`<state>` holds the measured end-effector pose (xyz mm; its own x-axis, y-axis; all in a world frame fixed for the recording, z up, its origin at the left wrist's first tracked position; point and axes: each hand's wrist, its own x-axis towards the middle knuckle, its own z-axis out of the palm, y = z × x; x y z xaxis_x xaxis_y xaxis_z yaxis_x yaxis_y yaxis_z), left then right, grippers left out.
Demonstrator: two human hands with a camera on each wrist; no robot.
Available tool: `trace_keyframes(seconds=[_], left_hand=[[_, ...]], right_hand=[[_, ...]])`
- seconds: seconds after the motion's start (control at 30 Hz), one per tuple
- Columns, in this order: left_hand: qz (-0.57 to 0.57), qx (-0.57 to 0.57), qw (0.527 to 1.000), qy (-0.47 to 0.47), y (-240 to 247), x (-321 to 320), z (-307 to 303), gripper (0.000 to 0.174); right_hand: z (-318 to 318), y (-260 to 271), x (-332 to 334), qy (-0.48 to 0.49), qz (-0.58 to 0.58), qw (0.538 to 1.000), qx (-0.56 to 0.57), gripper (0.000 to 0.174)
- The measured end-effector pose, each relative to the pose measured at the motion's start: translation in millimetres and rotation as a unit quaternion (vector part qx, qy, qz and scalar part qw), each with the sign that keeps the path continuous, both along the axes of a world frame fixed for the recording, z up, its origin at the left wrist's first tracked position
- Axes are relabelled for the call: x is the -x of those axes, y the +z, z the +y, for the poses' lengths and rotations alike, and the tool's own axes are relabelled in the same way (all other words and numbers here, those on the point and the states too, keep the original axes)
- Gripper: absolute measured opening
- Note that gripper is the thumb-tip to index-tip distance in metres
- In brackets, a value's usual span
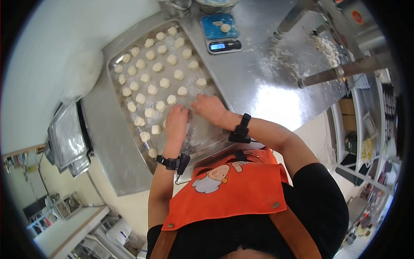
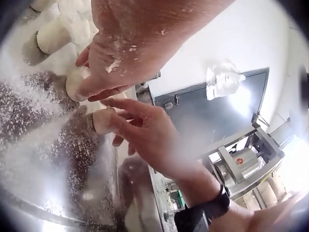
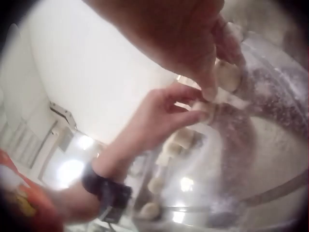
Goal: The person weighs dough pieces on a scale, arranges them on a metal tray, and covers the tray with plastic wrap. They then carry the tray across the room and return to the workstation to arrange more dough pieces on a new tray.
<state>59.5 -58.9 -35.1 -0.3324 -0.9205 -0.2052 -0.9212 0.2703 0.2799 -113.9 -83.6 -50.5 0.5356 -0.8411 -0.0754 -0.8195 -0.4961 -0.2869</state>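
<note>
Small pale dough pieces (image 1: 157, 67) stand in rows on a floured metal tray (image 1: 207, 134) in the head view. Over the tray's near half, my left hand (image 1: 176, 123) and right hand (image 1: 211, 110) work close together. The left hand pinches one dough piece (image 2: 77, 84) between thumb and fingers, low at the tray surface. Beside it, the right hand grips another dough piece (image 2: 102, 121), its thumb and fingertips around the sides. In the right wrist view the right hand's dough piece (image 3: 228, 76) shows beneath its fingers. Loose flour lies around both hands.
A kitchen scale (image 1: 224, 46) with a dough piece (image 1: 225, 28) on its blue platform stands beyond the tray. Behind it are a metal bowl (image 1: 217, 6) and a pot (image 1: 176, 7). Metal machine legs (image 1: 345, 71) rise from the table at right, near scattered dough scraps (image 1: 325, 49).
</note>
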Motion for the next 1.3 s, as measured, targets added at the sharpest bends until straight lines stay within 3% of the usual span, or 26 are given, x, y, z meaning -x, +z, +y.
trace_keyframes(seconds=[0.07, 0.17, 0.27, 0.37, 0.43, 0.47, 0.5, 0.57, 0.63, 0.77, 0.83, 0.9, 0.93, 1.0, 1.03, 1.07, 1.13, 1.23, 1.3], left_hand=[[-0.017, -0.018, 1.0, -0.008, -2, 0, 0, 0.037], [0.122, 0.081, 0.989, -0.02, -5, -3, 15, 0.033], [0.16, 0.088, 0.983, 0.004, 9, -2, 28, 0.031], [0.142, 0.144, 0.977, 0.07, 31, 0, 43, 0.029], [0.174, 0.134, 0.971, 0.094, 38, -5, 50, 0.027], [0.187, 0.129, 0.968, 0.109, 40, -7, 53, 0.026], [0.192, 0.122, 0.967, 0.115, 42, -7, 55, 0.026], [0.201, 0.111, 0.965, 0.13, 46, -8, 58, 0.024], [0.193, 0.107, 0.968, 0.12, 46, -7, 57, 0.024], [0.193, 0.105, 0.967, 0.129, 52, -8, 53, 0.025], [0.181, 0.089, 0.972, 0.123, 47, -8, 50, 0.028], [0.165, 0.08, 0.978, 0.1, 41, -2, 40, 0.032], [0.152, 0.079, 0.982, 0.081, 40, 3, 35, 0.033], [0.135, 0.086, 0.986, 0.039, 34, 15, 22, 0.036], [0.13, 0.093, 0.987, 0.017, 26, 21, 15, 0.037], [0.124, 0.1, 0.987, -0.006, 20, 26, 8, 0.039], [0.122, 0.104, 0.986, -0.039, 13, 35, -3, 0.038], [0.088, 0.056, 0.993, -0.054, 1, 39, -13, 0.037], [0.056, 0.026, 0.997, -0.051, -5, 37, -14, 0.036]], right_hand=[[13, 30, 10, -0.057, -0.047, 0.997, -0.009, 0.021], [26, 50, 46, -0.119, -0.148, 0.982, -0.004, 0.021], [39, 33, 92, -0.172, -0.213, 0.962, -0.005, 0.024], [37, 23, 140, -0.302, -0.176, 0.933, -0.084, 0.023], [18, -8, 193, -0.353, -0.091, 0.927, 0.087, 0.03], [-1, -16, 224, -0.375, -0.083, 0.902, 0.197, 0.036], [-24, -56, 266, -0.421, 0.008, 0.863, 0.279, 0.042], [-62, -48, 323, -0.487, 0.109, 0.819, 0.282, 0.041], [-75, -49, 358, -0.439, 0.238, 0.852, 0.16, 0.037], [-93, -69, 366, -0.371, 0.216, 0.898, 0.098, 0.031], [-82, -32, 328, -0.439, -0.002, 0.896, 0.068, 0.033], [-63, 10, 268, -0.379, -0.053, 0.922, 0.056, 0.037], [-55, 5, 250, -0.272, -0.119, 0.952, 0.078, 0.036], [-38, 6, 190, -0.232, -0.244, 0.942, -0.005, 0.032], [-28, 14, 162, -0.164, -0.246, 0.955, -0.019, 0.031], [-17, 23, 136, -0.096, -0.247, 0.964, -0.033, 0.029], [-1, 48, 87, -0.049, -0.152, 0.987, 0.025, 0.025], [-7, 29, 50, 0.074, 0.052, 0.987, 0.132, 0.024], [-4, -4, 40, 0.047, 0.079, 0.986, 0.142, 0.025]])
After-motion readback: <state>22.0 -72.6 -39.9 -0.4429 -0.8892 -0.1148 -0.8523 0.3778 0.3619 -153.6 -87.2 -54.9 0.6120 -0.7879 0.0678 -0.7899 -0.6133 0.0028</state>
